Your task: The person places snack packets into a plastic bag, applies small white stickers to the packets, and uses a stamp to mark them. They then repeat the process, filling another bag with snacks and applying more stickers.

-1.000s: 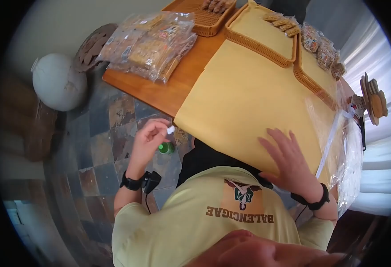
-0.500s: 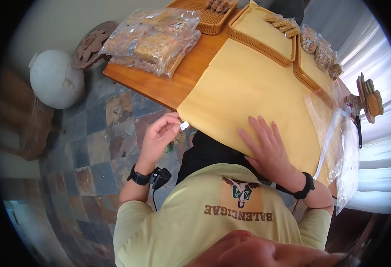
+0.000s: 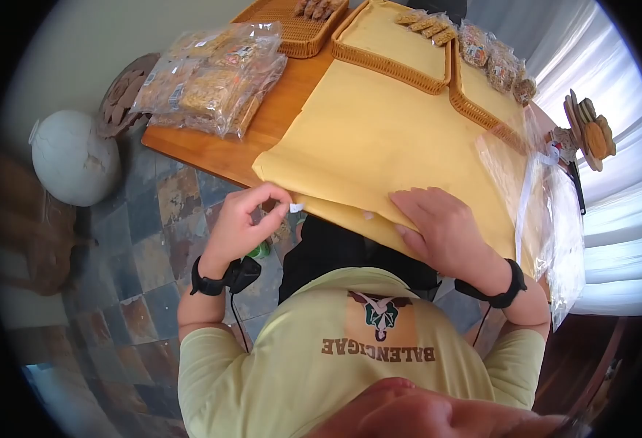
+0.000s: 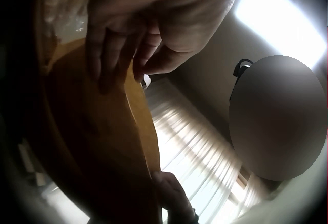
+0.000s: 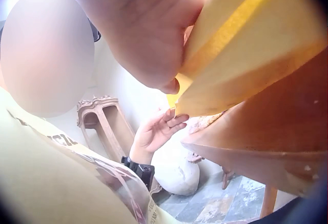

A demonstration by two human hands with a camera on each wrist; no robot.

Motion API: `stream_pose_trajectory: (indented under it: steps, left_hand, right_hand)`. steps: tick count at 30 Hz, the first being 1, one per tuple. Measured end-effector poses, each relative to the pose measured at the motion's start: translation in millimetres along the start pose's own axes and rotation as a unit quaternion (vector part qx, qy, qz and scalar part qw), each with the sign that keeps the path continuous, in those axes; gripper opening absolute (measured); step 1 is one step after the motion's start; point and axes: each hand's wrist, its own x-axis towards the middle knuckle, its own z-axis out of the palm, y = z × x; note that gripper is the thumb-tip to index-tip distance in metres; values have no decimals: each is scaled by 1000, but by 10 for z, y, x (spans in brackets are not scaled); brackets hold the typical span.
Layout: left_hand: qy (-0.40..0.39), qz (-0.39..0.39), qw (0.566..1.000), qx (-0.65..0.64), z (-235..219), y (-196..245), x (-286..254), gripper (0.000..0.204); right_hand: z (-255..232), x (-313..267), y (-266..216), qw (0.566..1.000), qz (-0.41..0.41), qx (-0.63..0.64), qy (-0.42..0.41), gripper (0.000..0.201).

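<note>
Yellow paper [image 3: 387,139] covers much of the wooden table, its near edge raised in a loose fold over a lower layer. At the paper's left corner, my left hand [image 3: 244,223] has thumb and fingertips together beside a small white piece [image 3: 296,208]; in the left wrist view that hand [image 4: 154,24] pinches the paper edge [image 4: 136,106]. Farther right along the edge, my right hand [image 3: 449,230] lies with fingers over the paper and thumb at its border. The right wrist view shows that hand [image 5: 148,34] gripping the paper [image 5: 230,65], fingertips partly hidden.
Bagged snacks [image 3: 208,80] lie on the bare wood [image 3: 211,152] at left. Wicker trays [image 3: 390,66] line the far side, some holding packets. Clear plastic [image 3: 555,233] hangs at the right edge. A white pot [image 3: 76,157] stands on the tiled floor.
The paper's near edge has risen into a fold. My left hand has come to the paper's corner, and my right hand has gone from lying spread on the paper to holding its edge.
</note>
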Motion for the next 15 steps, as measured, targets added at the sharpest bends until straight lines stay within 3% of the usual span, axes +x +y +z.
stream_pose_trajectory:
  steps: [2, 3, 5, 9, 11, 15]
  left_hand:
    - [-28, 90, 991, 96, -3, -62, 5, 9]
    - [-30, 90, 991, 95, -23, -46, -6, 9]
    - [-59, -8, 986, 155, -61, 39, -25, 9]
    - [-9, 71, 970, 234, 41, 192, 125, 9]
    - [26, 224, 886, 405, 144, 199, 284, 12]
    - [-41, 243, 849, 468, 299, 125, 527, 14]
  right_hand:
    - [-25, 1, 85, 1000, 2, 12, 11, 31]
    - [-39, 7, 128, 1000, 1, 21, 21, 27]
    - [-166, 57, 149, 999, 37, 33, 7, 25]
    - [-361, 124, 149, 994, 78, 71, 1, 24]
    - [-378, 133, 149, 994, 73, 77, 11, 25]
    - [-374, 124, 148, 993, 48, 96, 48, 27]
